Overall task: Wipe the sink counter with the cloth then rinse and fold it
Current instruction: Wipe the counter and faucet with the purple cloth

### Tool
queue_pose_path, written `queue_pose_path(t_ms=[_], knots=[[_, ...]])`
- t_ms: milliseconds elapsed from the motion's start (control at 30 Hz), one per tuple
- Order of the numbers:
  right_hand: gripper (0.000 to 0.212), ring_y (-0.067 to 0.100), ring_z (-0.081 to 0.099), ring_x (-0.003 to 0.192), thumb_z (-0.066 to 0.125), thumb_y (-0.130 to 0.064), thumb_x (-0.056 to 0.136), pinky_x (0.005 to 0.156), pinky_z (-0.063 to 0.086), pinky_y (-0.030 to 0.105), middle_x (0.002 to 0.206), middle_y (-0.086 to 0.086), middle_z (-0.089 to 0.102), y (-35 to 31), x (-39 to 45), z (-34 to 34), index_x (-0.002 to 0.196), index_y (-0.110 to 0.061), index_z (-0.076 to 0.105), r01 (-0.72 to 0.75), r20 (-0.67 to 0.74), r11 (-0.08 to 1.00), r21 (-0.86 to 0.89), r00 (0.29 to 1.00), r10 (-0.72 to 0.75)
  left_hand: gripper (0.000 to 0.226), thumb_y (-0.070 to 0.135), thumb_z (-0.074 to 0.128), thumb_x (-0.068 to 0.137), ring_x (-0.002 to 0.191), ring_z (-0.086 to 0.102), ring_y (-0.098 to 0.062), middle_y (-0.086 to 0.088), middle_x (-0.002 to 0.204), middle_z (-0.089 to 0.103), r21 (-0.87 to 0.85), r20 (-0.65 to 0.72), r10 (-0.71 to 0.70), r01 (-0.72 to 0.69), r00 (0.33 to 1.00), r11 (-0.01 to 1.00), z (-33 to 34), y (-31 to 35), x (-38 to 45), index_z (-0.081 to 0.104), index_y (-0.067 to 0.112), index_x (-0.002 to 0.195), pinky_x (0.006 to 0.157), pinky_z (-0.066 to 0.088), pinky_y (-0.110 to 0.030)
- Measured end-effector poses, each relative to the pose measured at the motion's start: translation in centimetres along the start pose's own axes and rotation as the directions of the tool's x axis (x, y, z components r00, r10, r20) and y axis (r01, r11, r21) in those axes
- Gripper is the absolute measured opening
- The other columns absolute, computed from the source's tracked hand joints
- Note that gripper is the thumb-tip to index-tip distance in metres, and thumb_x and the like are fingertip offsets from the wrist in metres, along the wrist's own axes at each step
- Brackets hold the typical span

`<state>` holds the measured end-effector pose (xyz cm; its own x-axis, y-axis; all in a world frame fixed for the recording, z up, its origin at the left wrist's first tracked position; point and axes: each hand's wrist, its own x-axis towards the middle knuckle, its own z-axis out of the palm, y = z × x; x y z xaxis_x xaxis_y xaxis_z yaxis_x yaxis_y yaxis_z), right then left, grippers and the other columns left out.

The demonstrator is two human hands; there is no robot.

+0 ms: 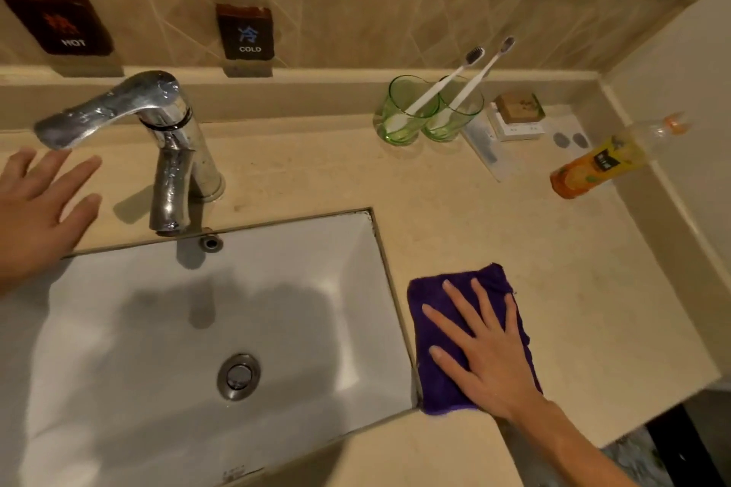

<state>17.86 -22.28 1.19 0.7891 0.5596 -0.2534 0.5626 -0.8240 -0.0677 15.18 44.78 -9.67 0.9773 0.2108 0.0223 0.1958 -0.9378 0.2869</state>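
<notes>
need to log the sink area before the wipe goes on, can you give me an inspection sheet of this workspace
surface: beige counter around a white sink.
job's things: purple cloth flat on the counter just right of the sink; chrome faucet, no water seen running.
clutter: two green glasses, a toothbrush in each; soap bar on a white holder; orange drink bottle by the right wall.
grippers: right hand presses flat on the cloth; left hand spread flat on the counter left of the faucet.
cables: nothing seen.
surroundings: tiled wall with HOT and COLD signs, mirror edge above.
</notes>
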Motion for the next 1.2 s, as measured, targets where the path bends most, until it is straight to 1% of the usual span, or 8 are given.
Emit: queue_pose_path(t_ms=[167, 333, 433, 567, 767, 900, 1000, 1200], knots=[[0.056, 0.027, 0.000, 0.157, 0.016, -0.072, 0.098, 0.119, 0.000, 0.069, 0.169, -0.016, 0.007, 0.8, 12.0, -2.6, 0.153, -0.059, 0.014, -0.021, -0.057, 1.000, -0.007, 0.998, 0.021, 0.065, 0.068, 0.027, 0.093, 0.157, 0.013, -0.022, 0.024, 0.167, 0.009, -0.003, 0.031, -0.173, 0.173, 0.984, 0.985, -0.9, 0.5, -0.8, 0.025, 0.051, 0.155, 0.126, 0.007, -0.056], [0.057, 0.024, -0.004, 0.157, 0.016, -0.074, 0.096, 0.118, -0.002, 0.070, 0.169, -0.019, 0.004, 0.7, 20.7, -4.5, 0.152, -0.062, 0.010, 0.000, -0.074, 1.000, 0.006, 0.997, 0.000, 0.058, 0.068, 0.021, 0.094, 0.152, 0.023, -0.031, -0.005, 0.166, 0.025, -0.026, 0.002, -0.153, 0.153, 0.988, 0.988, -2.7, 3.0, -1.7, 0.018, 0.061, 0.151, 0.124, 0.015, -0.060], [0.057, 0.025, -0.003, 0.157, 0.016, -0.073, 0.096, 0.118, -0.002, 0.071, 0.169, -0.019, 0.004, 0.8, 22.1, -4.8, 0.152, -0.061, 0.011, 0.019, -0.092, 1.000, 0.012, 0.996, -0.018, 0.062, 0.067, 0.019, 0.096, 0.151, 0.024, -0.035, -0.006, 0.164, 0.028, 0.008, -0.036, -0.145, 0.146, 0.989, 0.989, -3.7, 4.2, -2.0, 0.029, 0.046, 0.153, 0.122, 0.016, -0.064], [0.058, 0.026, -0.003, 0.157, 0.015, -0.072, 0.097, 0.118, -0.002, 0.070, 0.169, -0.019, 0.004, 1.1, 21.7, -4.2, 0.154, -0.059, 0.011, 0.053, -0.124, 0.999, 0.001, 0.991, -0.053, 0.063, 0.062, 0.019, 0.100, 0.153, 0.022, -0.032, -0.002, 0.163, 0.030, 0.154, -0.016, -0.084, 0.085, 0.996, 0.984, -4.5, 4.9, -2.7, 0.030, 0.036, 0.156, 0.121, 0.012, -0.059], [0.057, 0.026, -0.001, 0.157, 0.018, -0.068, 0.100, 0.118, 0.001, 0.071, 0.169, -0.018, 0.006, 0.9, 18.0, -3.2, 0.155, -0.055, 0.015, 0.088, -0.163, 0.996, -0.022, 0.982, -0.091, 0.065, 0.072, 0.019, 0.093, 0.157, 0.011, -0.022, 0.009, 0.172, 0.011, 0.029, 0.110, -0.191, 0.189, 0.975, 0.982, -1.4, -0.2, -0.5, 0.020, 0.053, 0.155, 0.125, 0.005, -0.054], [0.056, 0.026, 0.000, 0.158, 0.023, -0.065, 0.101, 0.117, 0.006, 0.071, 0.169, -0.015, 0.009, 0.8, 13.9, -2.3, 0.156, -0.052, 0.018, 0.122, -0.158, 0.991, -0.049, 0.979, -0.129, 0.062, 0.070, 0.023, 0.095, 0.158, 0.011, -0.022, 0.010, 0.171, 0.012, 0.013, 0.077, -0.190, 0.189, 0.979, 0.982, -1.5, 0.6, -0.3, 0.024, 0.053, 0.154, 0.126, 0.005, -0.054], [0.056, 0.027, 0.001, 0.158, 0.028, -0.063, 0.102, 0.117, 0.007, 0.071, 0.169, -0.013, 0.011, 0.9, 10.5, -1.5, 0.156, -0.050, 0.021, 0.143, -0.161, 0.988, -0.064, 0.975, -0.152, 0.065, 0.059, 0.023, 0.101, 0.157, 0.015, -0.032, 0.000, 0.170, 0.019, -0.013, 0.027, -0.047, 0.047, 0.999, 0.999, -1.3, 2.0, -1.0, 0.031, 0.029, 0.159, 0.127, 0.012, -0.055], [0.056, 0.029, 0.003, 0.157, 0.027, -0.062, 0.103, 0.117, 0.008, 0.072, 0.169, -0.010, 0.014, 0.8, 6.0, -0.6, 0.156, -0.046, 0.026, 0.180, -0.126, 0.983, -0.044, 0.975, -0.184, 0.062, 0.051, 0.030, 0.101, 0.157, 0.016, -0.031, -0.001, 0.172, 0.011, -0.072, -0.032, -0.049, 0.046, 0.998, 0.996, -1.0, 1.8, -0.6, 0.022, 0.034, 0.161, 0.126, 0.015, -0.057]])
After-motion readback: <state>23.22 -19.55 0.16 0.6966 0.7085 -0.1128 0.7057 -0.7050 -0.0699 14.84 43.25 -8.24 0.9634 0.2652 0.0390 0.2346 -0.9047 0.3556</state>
